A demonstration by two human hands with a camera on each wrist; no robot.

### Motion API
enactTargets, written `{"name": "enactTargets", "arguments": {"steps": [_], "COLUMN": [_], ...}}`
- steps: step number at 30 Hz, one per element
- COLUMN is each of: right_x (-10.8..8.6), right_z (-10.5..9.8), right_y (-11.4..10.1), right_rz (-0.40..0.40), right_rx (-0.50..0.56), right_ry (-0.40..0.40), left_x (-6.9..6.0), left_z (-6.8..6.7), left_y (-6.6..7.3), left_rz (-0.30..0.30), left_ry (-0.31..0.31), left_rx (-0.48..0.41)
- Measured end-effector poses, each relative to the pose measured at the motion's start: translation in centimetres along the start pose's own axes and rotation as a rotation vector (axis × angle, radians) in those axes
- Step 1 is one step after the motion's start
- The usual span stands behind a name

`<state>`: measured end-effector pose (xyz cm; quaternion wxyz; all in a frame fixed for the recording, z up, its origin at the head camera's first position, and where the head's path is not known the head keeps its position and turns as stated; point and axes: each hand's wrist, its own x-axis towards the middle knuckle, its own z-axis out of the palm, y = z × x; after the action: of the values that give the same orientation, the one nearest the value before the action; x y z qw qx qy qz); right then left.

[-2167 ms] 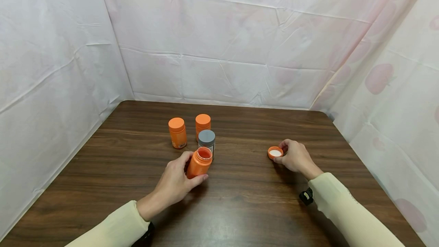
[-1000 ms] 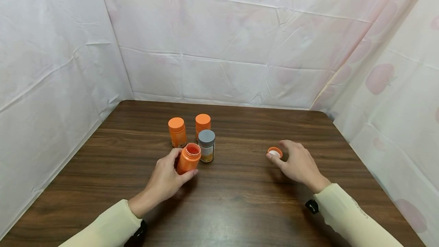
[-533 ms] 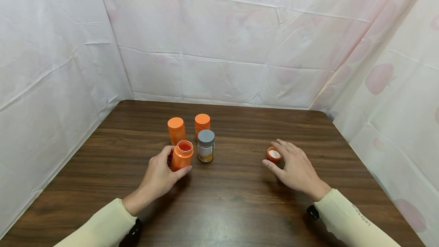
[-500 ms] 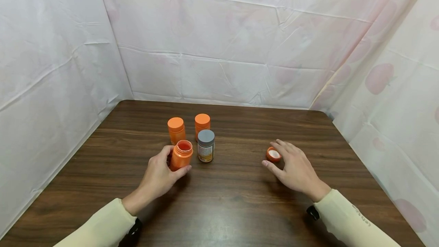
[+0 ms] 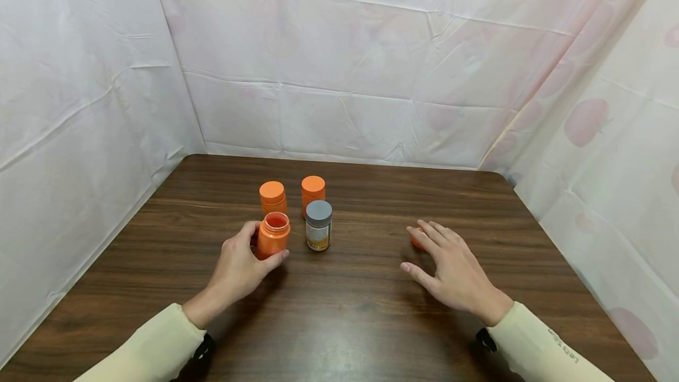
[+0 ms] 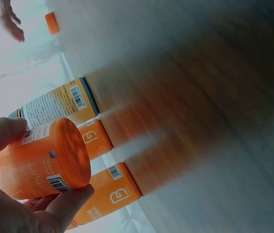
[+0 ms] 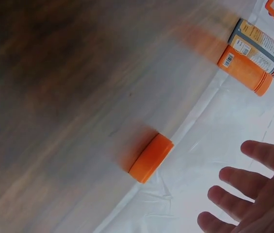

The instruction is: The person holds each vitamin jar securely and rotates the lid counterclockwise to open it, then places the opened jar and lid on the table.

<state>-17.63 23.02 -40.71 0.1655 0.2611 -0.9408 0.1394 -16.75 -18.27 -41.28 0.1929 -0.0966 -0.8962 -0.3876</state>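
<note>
My left hand (image 5: 236,267) grips an uncapped orange bottle (image 5: 273,237) by its sides, mouth upward; the left wrist view shows the bottle's base lifted off the table. Its orange screw cap (image 7: 151,158) lies on the table at the right, mostly covered by my right hand (image 5: 456,273) in the head view. In the right wrist view that hand hovers apart from the cap, its fingers (image 7: 243,182) spread and holding nothing. Just behind the held bottle stands a capped orange bottle (image 5: 273,198). To its right are another capped orange bottle (image 5: 313,193) and a grey-lidded bottle (image 5: 319,227).
All of this is on a dark wood-grain table (image 5: 350,311). White sheeting (image 5: 329,63) hangs behind it and on both sides. Between the bottles and the cap lies a wide stretch of tabletop.
My left hand has carried the uncapped bottle leftward, away from the grey-lidded one. My right hand has let go of the cap, leaving it on the table, and drawn back with fingers spread.
</note>
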Motion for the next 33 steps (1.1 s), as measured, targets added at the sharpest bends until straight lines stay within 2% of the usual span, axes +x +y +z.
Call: {"name": "enactTargets", "arguments": {"steps": [10, 33], "right_x": [-0.8, -1.7], "right_z": [0.0, 0.0], "right_y": [-0.5, -1.4], "right_rz": [-0.02, -0.086], "right_rx": [-0.002, -0.002], "right_ry": [-0.049, -0.065], "left_x": [0.3, 1.2], "left_z": [-0.5, -1.9], "left_y": [-0.5, -2.5], "left_rz": [-0.035, -0.124], "left_ry": [0.03, 0.083], "left_rx": [0.012, 0.058]}}
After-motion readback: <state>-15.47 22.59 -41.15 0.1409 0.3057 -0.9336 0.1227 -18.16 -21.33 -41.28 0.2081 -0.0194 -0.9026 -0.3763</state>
